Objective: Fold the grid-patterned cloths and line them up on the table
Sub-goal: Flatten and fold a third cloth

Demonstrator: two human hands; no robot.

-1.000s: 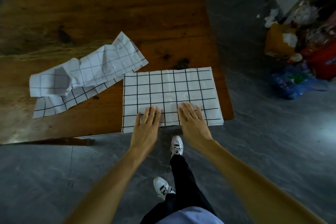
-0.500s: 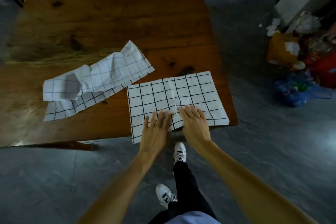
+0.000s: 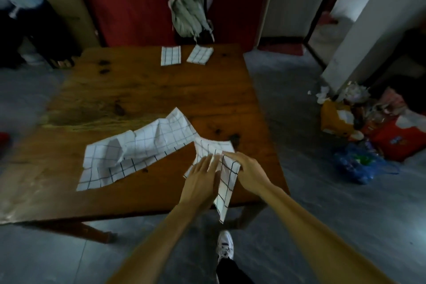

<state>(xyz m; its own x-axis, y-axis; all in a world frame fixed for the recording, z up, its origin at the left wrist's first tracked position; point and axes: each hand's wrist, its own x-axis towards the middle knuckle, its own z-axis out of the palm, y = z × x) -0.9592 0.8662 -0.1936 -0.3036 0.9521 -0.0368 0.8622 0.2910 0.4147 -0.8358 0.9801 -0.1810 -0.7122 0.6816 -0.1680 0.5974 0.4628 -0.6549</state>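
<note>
- The white cloth with a black grid pattern (image 3: 227, 176) is lying bunched at the near right part of the brown wooden bench (image 3: 143, 90), between the two hands, with one end trailing off the near edge and hanging toward the floor.
- Its long axis is running from the far edge of the bunch, by a dark knot in the wood, down toward the person, so it is lying nearly in line with the forearms rather than across them.
- The left hand (image 3: 200, 174) is lying flat with fingers straight, pressing on the cloth's left side; it is not curling round anything.
- The right hand (image 3: 247, 169) is resting on the cloth's right side; whether its fingers are pinching the fabric cannot be told from this view.
- Both hands are touching the cloth, so neither is nearer; I judge the coming fold depends on bringing the hanging end back up onto the bench.
- A second, crumpled grid cloth (image 3: 136, 150) is lying just left of the hands, unfolded.
- Two small folded grid cloths (image 3: 170, 55) are sitting side by side at the far edge, well apart from the hands, marking where the line is forming.
</note>
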